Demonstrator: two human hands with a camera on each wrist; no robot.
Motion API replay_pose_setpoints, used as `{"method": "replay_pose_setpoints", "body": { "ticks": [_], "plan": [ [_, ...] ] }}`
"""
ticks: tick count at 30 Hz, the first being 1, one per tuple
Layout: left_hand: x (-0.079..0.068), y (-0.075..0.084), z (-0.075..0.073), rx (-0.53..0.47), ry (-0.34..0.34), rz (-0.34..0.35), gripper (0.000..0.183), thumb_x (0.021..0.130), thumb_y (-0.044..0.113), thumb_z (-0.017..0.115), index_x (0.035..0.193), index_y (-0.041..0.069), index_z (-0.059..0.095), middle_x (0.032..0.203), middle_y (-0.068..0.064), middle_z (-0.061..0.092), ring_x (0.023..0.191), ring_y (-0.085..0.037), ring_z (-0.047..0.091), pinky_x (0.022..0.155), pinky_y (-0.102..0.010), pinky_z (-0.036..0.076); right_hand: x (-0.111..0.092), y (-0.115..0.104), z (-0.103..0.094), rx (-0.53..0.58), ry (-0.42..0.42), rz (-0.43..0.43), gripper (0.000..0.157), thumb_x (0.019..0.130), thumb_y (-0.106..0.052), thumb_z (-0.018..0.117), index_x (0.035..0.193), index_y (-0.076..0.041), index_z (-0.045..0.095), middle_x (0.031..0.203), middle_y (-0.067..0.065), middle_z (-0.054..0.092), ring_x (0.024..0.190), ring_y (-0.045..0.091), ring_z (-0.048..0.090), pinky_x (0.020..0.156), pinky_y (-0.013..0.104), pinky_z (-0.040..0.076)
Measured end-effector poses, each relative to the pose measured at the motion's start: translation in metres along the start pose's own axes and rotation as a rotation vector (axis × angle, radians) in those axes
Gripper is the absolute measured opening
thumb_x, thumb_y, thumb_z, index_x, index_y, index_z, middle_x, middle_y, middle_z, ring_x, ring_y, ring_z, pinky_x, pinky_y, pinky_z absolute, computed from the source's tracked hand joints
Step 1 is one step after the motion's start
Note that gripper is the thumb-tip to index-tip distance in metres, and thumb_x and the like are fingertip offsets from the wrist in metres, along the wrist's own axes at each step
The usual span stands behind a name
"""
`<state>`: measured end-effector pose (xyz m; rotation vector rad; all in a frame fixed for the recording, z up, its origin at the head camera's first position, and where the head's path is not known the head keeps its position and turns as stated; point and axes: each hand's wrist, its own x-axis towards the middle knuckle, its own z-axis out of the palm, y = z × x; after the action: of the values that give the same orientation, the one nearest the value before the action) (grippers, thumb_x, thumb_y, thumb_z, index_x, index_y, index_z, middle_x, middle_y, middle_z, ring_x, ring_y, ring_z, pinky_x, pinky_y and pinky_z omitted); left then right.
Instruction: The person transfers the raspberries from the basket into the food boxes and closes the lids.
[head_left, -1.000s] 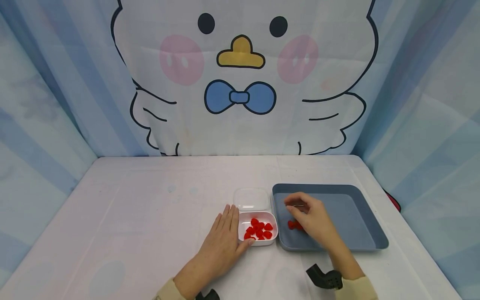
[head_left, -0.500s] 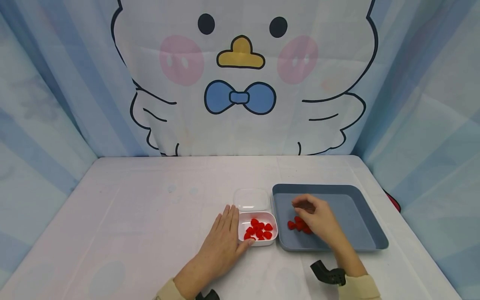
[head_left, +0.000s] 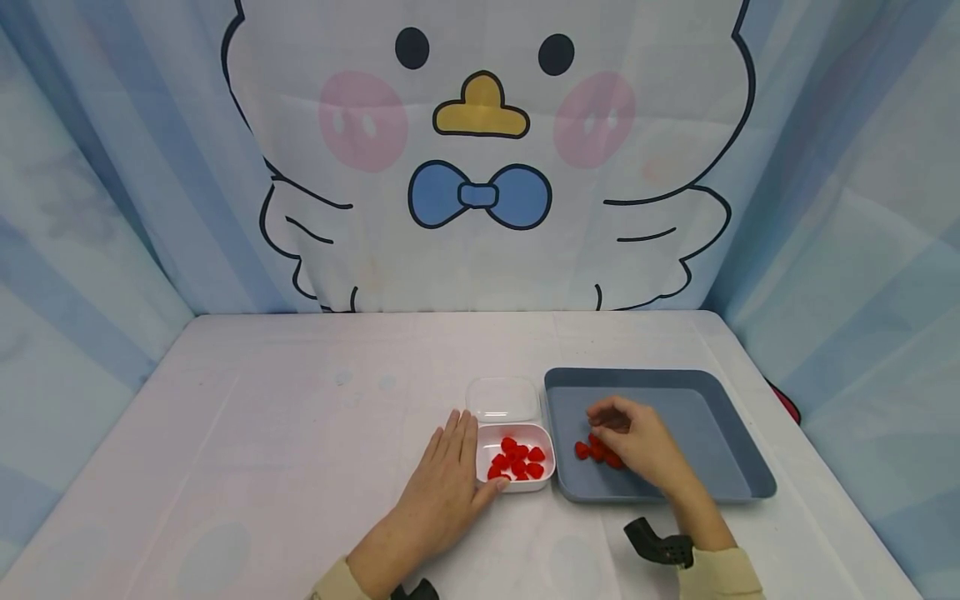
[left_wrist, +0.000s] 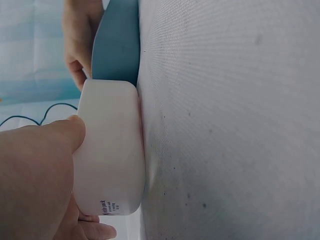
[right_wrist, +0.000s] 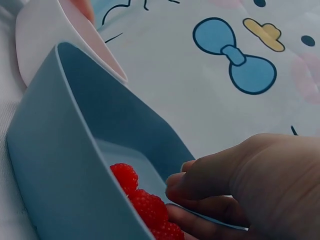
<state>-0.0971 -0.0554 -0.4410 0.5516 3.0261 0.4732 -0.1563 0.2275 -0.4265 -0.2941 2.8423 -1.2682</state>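
Observation:
Several red raspberries [head_left: 517, 452] lie in a small white box [right_wrist: 45, 45]. My left hand [head_left: 444, 471] rests along the box's left side with its fingers straight, and its thumb lies on the near rim. In the left wrist view the thumb tip presses at the box's [left_wrist: 110, 145] top edge. My right hand [head_left: 633, 437] is low over the left part of a blue-grey tray [head_left: 697, 417], beside a small cluster of raspberries [right_wrist: 147, 207]. Its thumb and fingers are bent, with the fingertips right at the berries and no berry visible between them.
A clear plastic lid [head_left: 503, 399] lies just behind the white box. The tray's raised wall [right_wrist: 65, 150] stands close against the box's right side. A curtain with a cartoon bird [head_left: 480, 196] hangs behind the white table [head_left: 300, 400].
My right hand has moved a little to the right and lower inside the tray, uncovering more of the raspberry cluster. My left hand and the box have stayed in place.

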Motion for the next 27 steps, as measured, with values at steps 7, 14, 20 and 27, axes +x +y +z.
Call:
{"method": "replay_pose_setpoints", "body": {
  "ticks": [7,14,20,27],
  "plan": [
    [0.0001,-0.0002,-0.0002,-0.006,0.005,0.003,0.086,0.097,0.057,0.049,0.153,-0.004,0.025,0.161,-0.020,0.029,0.152,-0.035,0.021,0.122,-0.051,0.024,-0.0010,-0.0002,-0.0021,0.019,-0.045,0.011,0.019,0.088,0.002,0.066,0.107,0.000,0.067,0.099,0.011,0.071,0.087,0.017,0.067,0.075,0.019,0.054],
    [-0.0007,0.0005,-0.0021,-0.018,0.019,0.012,0.085,0.096,0.054,0.053,0.152,-0.005,0.027,0.159,-0.021,0.031,0.151,-0.036,0.023,0.122,-0.052,0.026,-0.0017,-0.0001,-0.0017,0.017,-0.075,0.016,0.019,0.088,0.002,0.066,0.107,0.000,0.066,0.097,0.009,0.071,0.085,0.016,0.067,0.074,0.020,0.055],
    [-0.0006,0.0001,-0.0019,-0.015,0.018,0.012,0.085,0.097,0.053,0.053,0.153,-0.005,0.026,0.160,-0.021,0.031,0.151,-0.036,0.023,0.122,-0.052,0.026,-0.0009,-0.0001,0.0002,-0.025,-0.061,0.007,0.018,0.087,0.002,0.067,0.105,-0.001,0.067,0.096,0.008,0.071,0.083,0.015,0.066,0.072,0.021,0.055],
    [-0.0007,0.0009,-0.0027,-0.018,0.009,0.008,0.085,0.097,0.053,0.052,0.153,-0.005,0.025,0.160,-0.021,0.030,0.152,-0.036,0.022,0.122,-0.051,0.026,-0.0007,-0.0018,0.0008,-0.084,-0.041,0.026,0.017,0.086,0.000,0.069,0.103,-0.002,0.068,0.094,0.007,0.071,0.081,0.014,0.064,0.071,0.023,0.054]
  ]
}}
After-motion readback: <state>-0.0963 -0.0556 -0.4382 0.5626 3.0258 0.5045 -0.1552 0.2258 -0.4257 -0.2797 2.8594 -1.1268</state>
